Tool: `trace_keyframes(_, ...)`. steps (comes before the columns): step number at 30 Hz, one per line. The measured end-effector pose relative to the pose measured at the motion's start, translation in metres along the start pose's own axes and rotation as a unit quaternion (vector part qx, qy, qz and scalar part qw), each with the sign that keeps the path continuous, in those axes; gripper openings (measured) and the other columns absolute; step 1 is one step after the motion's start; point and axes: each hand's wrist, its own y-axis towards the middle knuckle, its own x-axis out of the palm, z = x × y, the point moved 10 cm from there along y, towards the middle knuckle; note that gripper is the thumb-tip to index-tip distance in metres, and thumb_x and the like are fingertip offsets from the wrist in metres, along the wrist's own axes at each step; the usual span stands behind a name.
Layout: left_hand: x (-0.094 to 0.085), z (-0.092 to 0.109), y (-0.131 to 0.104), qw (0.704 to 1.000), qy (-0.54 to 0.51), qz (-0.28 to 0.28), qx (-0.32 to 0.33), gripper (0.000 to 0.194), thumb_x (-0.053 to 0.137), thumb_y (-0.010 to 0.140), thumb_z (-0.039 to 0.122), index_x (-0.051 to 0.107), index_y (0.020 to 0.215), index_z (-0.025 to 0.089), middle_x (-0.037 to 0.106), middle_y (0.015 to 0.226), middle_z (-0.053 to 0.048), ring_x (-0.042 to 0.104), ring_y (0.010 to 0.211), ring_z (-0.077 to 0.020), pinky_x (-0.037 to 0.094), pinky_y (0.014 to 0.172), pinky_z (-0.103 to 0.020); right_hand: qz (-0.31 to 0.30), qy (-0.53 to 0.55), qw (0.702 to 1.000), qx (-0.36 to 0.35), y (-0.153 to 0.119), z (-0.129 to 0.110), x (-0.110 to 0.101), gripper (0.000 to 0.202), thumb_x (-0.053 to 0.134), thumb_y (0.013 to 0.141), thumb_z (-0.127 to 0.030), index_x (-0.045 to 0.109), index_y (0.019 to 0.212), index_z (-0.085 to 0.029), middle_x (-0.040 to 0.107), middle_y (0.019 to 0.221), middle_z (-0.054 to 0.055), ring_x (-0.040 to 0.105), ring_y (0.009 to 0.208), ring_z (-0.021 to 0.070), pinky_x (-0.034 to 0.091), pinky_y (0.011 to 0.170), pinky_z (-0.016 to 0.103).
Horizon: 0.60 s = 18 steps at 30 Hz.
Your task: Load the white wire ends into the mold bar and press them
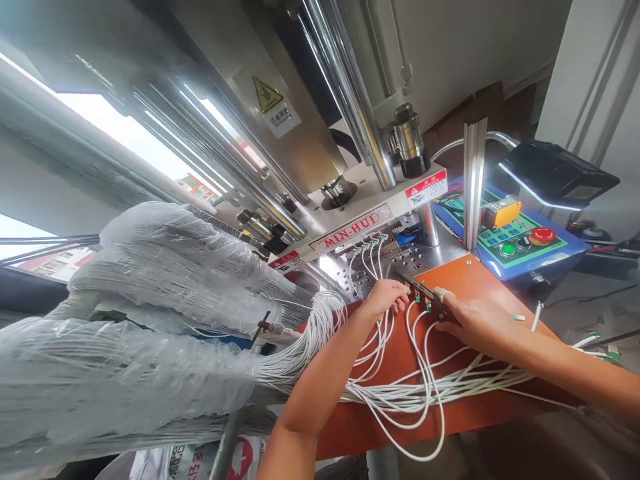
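A dark, narrow metal bar (pixel 423 288) lies at an angle between my hands at the front of the press, with small green-and-metal cable connectors (pixel 429 305) along its near side. My right hand (pixel 467 319) is closed on the right end of this bar, its thumb along the near side. At the bar's left end my left hand (pixel 386 297) pinches a white cable by its connector end; the fingertips partly hide it. White cables (pixel 413 327) hang from the connectors in loops over the orange table (pixel 453 277). Further cable ends (pixel 371 245) sit in the press.
The press's white plate (pixel 357 223) stands over the perforated metal bed. Plastic-wrapped cable bundles (pixel 150 267) fill the left side. A blue control box (pixel 530 230) with buttons, an upright metal post (pixel 474 187) and a lamp (pixel 560 175) stand on the right.
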Motion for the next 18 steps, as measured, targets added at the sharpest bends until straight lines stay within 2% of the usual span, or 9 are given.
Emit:
trace_keyframes(3,0.008,0.012,-0.002,0.989,0.142,-0.014,0.027,0.016,0.058,0.083,0.027,0.052,0.072,0.017,0.059,0.052,0.001,0.052,0.039,-0.0102,0.038,0.044,-0.021,0.011,-0.028,1.0,0.003,-0.007,0.004,0.003,0.03,0.05,0.087,-0.041,0.048,0.111,-0.022,0.071,0.082,0.007,0.067,0.07,0.0267,0.04,0.056,0.031)
trace_keyframes(5,0.009,0.025,-0.003,0.97,0.233,0.005,0.067,0.015,0.054,0.086,0.027,0.051,0.074,0.019,0.058,0.05,0.001,0.055,0.041,-0.0138,0.042,0.049,-0.025,0.016,-0.059,0.998,-0.001,-0.009,0.002,0.003,0.035,0.05,0.087,-0.04,0.046,0.117,-0.021,0.071,0.079,0.008,0.067,0.066,0.0264,0.037,0.054,0.03)
trace_keyframes(8,-0.001,0.051,-0.011,0.919,0.348,0.107,0.153,0.019,0.057,0.085,0.025,0.053,0.067,0.02,0.058,0.054,-0.003,0.063,0.059,-0.02,0.044,0.063,-0.029,-0.002,-0.13,0.992,0.006,-0.007,-0.004,0.005,0.043,0.05,0.088,-0.039,0.043,0.124,-0.016,0.069,0.07,0.009,0.067,0.064,0.0296,0.033,0.052,0.031)
trace_keyframes(11,-0.018,0.062,-0.023,0.883,0.384,0.193,0.19,0.023,0.061,0.083,0.03,0.056,0.064,0.02,0.058,0.058,-0.006,0.064,0.071,-0.0246,0.042,0.068,-0.031,-0.027,-0.178,0.984,0.013,-0.006,-0.008,0.005,0.048,0.048,0.089,-0.041,0.043,0.126,-0.012,0.069,0.068,0.01,0.067,0.065,0.0314,0.033,0.053,0.032)
trace_keyframes(14,-0.043,0.062,-0.037,0.873,0.366,0.246,0.208,0.028,0.054,0.088,0.035,0.058,0.064,0.021,0.056,0.057,-0.005,0.061,0.068,-0.0234,0.038,0.066,-0.03,-0.037,-0.186,0.982,0.005,-0.009,-0.005,0.003,0.057,0.051,0.087,-0.044,0.04,0.133,-0.012,0.07,0.071,0.01,0.068,0.07,0.0317,0.036,0.056,0.033)
trace_keyframes(18,-0.107,0.058,-0.06,0.865,0.254,0.369,0.227,0.019,0.052,0.089,0.031,0.059,0.074,0.022,0.057,0.063,-0.002,0.056,0.066,-0.0184,0.035,0.066,-0.027,-0.038,-0.184,0.982,0.003,-0.007,0.004,-0.012,0.071,0.056,0.082,-0.051,0.039,0.139,-0.013,0.071,0.074,0.01,0.068,0.073,0.0353,0.04,0.059,0.037)
